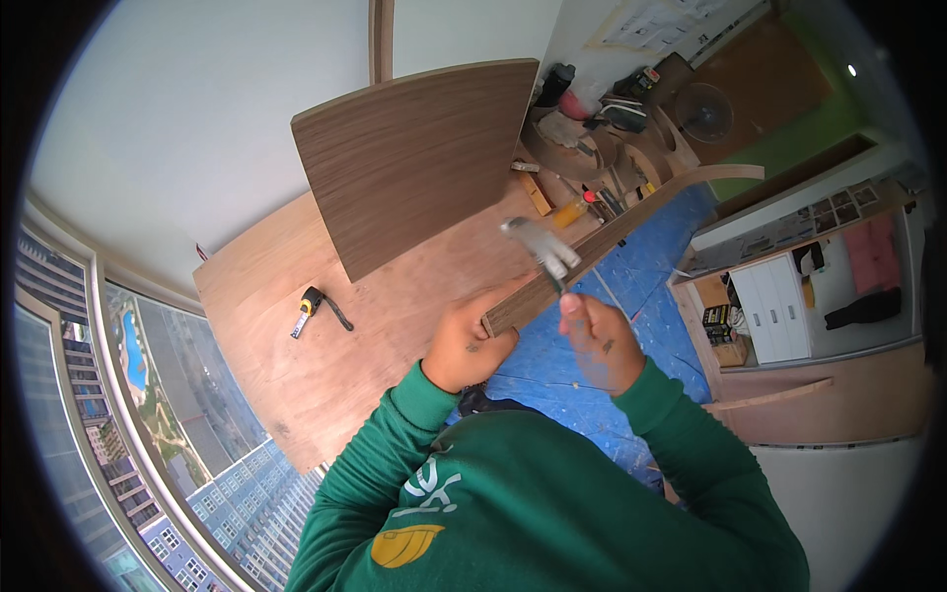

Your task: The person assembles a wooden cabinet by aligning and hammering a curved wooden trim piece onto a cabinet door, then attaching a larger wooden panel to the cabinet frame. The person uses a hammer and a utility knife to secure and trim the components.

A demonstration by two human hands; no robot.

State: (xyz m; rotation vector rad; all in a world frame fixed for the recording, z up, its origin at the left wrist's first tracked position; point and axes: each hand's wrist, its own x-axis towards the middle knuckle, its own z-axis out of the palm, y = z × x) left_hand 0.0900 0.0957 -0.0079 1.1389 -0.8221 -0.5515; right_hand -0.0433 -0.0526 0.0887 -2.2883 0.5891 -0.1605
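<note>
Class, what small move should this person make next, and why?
Probably a controlled tap on the long, narrow brown wooden board: the left hand steadies its near end, and the right hand grips the silver-headed claw hammer close to it.

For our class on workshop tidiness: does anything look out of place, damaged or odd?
Nothing looks spilled, and the held board shows no visible break. Two untidy spots: the tape measure lies with some blade unretracted, and curled strips sit jumbled with other items at the far right of the table.

Hammer [543, 247] in right grip [598, 347]
</note>
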